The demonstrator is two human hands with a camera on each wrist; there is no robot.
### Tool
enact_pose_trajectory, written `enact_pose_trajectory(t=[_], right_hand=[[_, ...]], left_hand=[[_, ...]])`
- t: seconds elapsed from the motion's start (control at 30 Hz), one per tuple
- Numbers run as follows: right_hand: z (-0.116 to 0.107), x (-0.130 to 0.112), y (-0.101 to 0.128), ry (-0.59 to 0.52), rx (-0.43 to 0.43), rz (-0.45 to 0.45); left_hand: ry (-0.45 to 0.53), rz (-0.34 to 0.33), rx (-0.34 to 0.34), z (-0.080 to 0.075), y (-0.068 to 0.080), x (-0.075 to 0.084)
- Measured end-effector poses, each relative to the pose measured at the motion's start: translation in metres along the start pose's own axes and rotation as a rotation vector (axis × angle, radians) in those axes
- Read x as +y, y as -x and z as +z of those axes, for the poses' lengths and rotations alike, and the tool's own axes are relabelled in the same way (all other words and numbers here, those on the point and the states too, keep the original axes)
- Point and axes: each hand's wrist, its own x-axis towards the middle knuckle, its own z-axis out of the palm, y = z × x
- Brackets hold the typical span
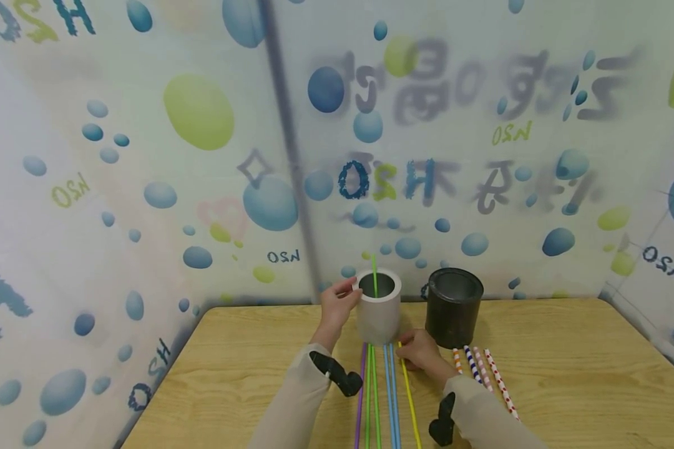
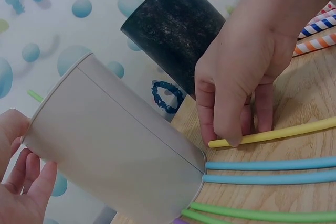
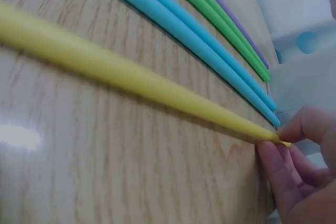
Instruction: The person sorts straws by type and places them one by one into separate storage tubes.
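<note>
a slender, smooth yellow straw [image 1: 410,399] lay along the wood-grained table [image 1: 230,355], its far end pinched by the right hand [image 1: 421,352]. to its left ran 2 smooth light-blue straws [image 1: 394,399], 2 green straws [image 1: 376,399] and 1 purple straw [image 1: 359,418]. beyond them, the left hand [image 1: 337,308] gripped the rim of a light-grey cylindrical cup [image 1: 379,321] containing 1 bright-green straw [image 1: 375,274]. a black cylindrical cup [image 1: 454,318] stood right, behind 4 patterned straws [image 1: 472,362].
</note>
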Motion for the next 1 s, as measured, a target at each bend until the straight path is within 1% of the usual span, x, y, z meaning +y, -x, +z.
enact_pose_trajectory(t=[0.13,0.3,0.37,0.5,0.67,0.8,0.83,0.87,1.0], right_hand=[[-0.003,0.002,-0.001,-0.055,-0.004,0.031],[-0.007,0.006,-0.005,-0.138,-0.035,0.053],[-0.008,0.006,-0.006,-0.155,-0.046,0.069],[-0.013,0.003,-0.005,-0.18,-0.045,0.066],[-0.021,-0.009,0.001,-0.245,-0.036,0.016],[-0.03,-0.023,0.005,-0.298,-0.049,-0.038],[-0.033,-0.026,0.005,-0.317,-0.054,-0.049],[-0.035,-0.03,0.006,-0.324,-0.056,-0.056],[-0.047,-0.047,0.009,-0.363,-0.06,-0.117]], left_hand=[[0.004,-0.004,-0.008,0.001,0.0,0.0],[0.005,-0.009,-0.012,0.001,0.0,0.001],[0.003,-0.01,-0.01,0.001,0.0,0.002],[-0.004,-0.013,-0.005,0.001,0.0,0.002],[-0.008,-0.011,0.004,0.001,0.0,0.0],[-0.002,-0.006,0.004,0.001,0.001,0.0],[-0.003,0.002,0.006,0.0,0.002,0.0],[0.003,0.031,0.007,0.0,0.002,-0.002],[0.003,0.036,0.008,0.0,0.003,0.0]])
